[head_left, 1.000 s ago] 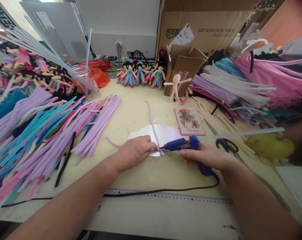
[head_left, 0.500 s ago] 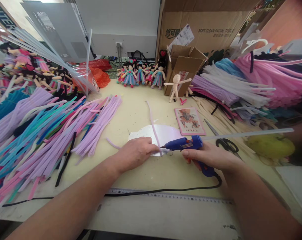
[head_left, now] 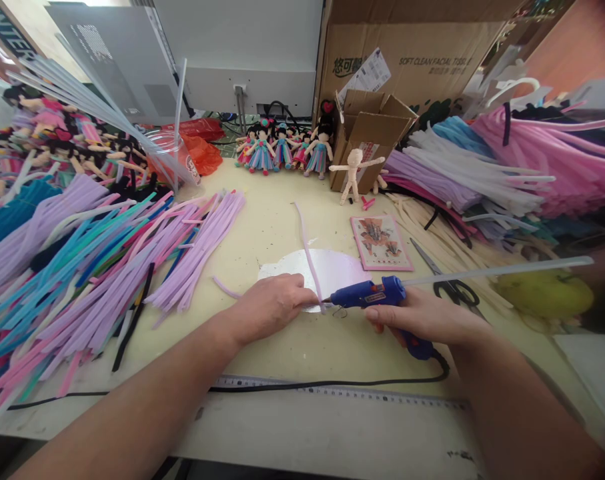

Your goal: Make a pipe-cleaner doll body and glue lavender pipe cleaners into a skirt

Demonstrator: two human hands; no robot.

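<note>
My right hand (head_left: 417,315) is wrapped round a blue glue gun (head_left: 367,294) with a long clear glue stick (head_left: 502,269) out of its back. The gun's nozzle is at the near end of a lilac pipe cleaner (head_left: 309,257), which stretches away across a shiny silver sheet (head_left: 327,261). My left hand (head_left: 277,300) is closed with fingertips at that same near end. Another lilac end (head_left: 225,287) shows left of this hand; whether it is the same pipe cleaner is hidden under the hand.
Pipe cleaner bundles (head_left: 197,253) lie at left, more (head_left: 482,167) at right. Finished dolls (head_left: 282,148), a bare cream figure (head_left: 353,175) and a small carton (head_left: 367,140) stand behind. Scissors (head_left: 455,291) and a pink-edged card (head_left: 381,243) lie right. The gun's cord (head_left: 332,383) crosses a ruler (head_left: 397,399).
The glue gun's nozzle has dipped slightly and come down to the pipe cleaner's near end, with my right hand a little lower. My left hand has stayed in place.
</note>
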